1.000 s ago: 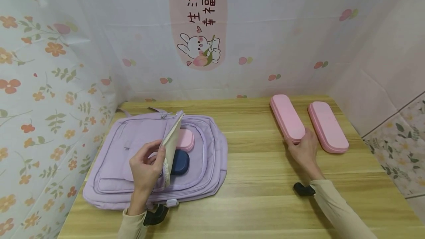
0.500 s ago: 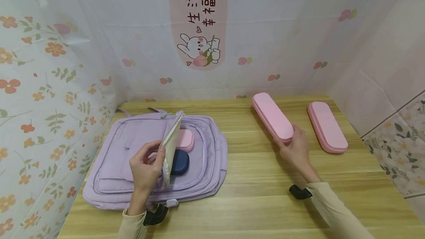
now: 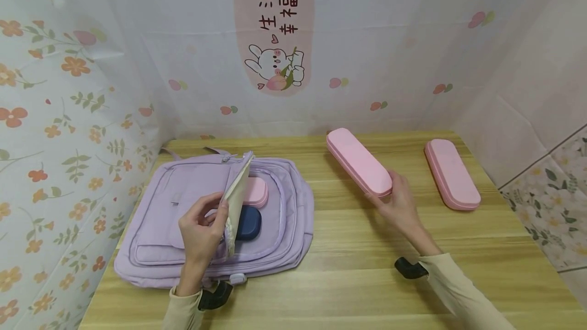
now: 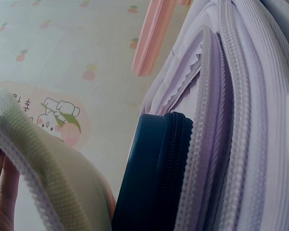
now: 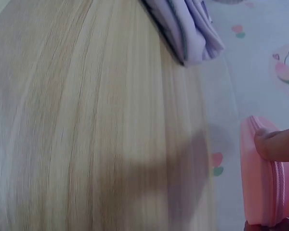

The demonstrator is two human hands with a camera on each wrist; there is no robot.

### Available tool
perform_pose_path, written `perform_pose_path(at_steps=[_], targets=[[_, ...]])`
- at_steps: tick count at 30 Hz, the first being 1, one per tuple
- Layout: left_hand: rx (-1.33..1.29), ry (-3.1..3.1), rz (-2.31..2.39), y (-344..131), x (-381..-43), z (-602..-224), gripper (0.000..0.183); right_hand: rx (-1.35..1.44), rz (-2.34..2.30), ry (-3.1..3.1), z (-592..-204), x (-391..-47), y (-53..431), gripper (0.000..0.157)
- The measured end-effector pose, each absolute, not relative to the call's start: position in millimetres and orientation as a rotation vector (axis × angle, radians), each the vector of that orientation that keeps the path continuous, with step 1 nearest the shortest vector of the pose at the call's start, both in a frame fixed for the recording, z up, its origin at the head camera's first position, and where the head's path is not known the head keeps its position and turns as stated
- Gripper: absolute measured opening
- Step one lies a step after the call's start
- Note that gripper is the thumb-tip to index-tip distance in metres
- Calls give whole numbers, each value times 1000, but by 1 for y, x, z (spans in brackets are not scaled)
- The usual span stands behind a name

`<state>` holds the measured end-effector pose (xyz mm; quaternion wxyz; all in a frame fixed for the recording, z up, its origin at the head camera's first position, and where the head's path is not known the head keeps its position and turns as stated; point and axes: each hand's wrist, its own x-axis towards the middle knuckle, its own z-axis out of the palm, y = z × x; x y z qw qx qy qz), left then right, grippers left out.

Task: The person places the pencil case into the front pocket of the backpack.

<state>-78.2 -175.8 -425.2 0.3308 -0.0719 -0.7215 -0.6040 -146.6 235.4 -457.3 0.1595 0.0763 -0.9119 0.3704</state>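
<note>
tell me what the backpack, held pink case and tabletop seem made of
Backpack: probably woven synthetic fabric, matte, with soft folds and ribbed weave. Held pink case: perhaps a stiff moulded shell, smooth, rounded edges undented. Tabletop: satiny wood or wood-look laminate, grain-streaked.

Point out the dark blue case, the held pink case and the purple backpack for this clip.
Dark blue case (image 4: 148, 173): left wrist view, smooth face beside its zip.
Held pink case (image 3: 359, 161): head view, middle of its top face.
Purple backpack (image 3: 194, 182): head view, bare front panel.

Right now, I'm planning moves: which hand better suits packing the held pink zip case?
Likely the right hand: it grips the pink zip case; the left hand holds the backpack flap open.
</note>
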Motion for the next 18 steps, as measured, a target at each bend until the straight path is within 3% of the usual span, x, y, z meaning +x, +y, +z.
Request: perform_pose_path(at_steps=[18], targets=[[-171,-1873,-1597,-178,-78,-424,19,543,1074,-2537,-450,-140,215,81]])
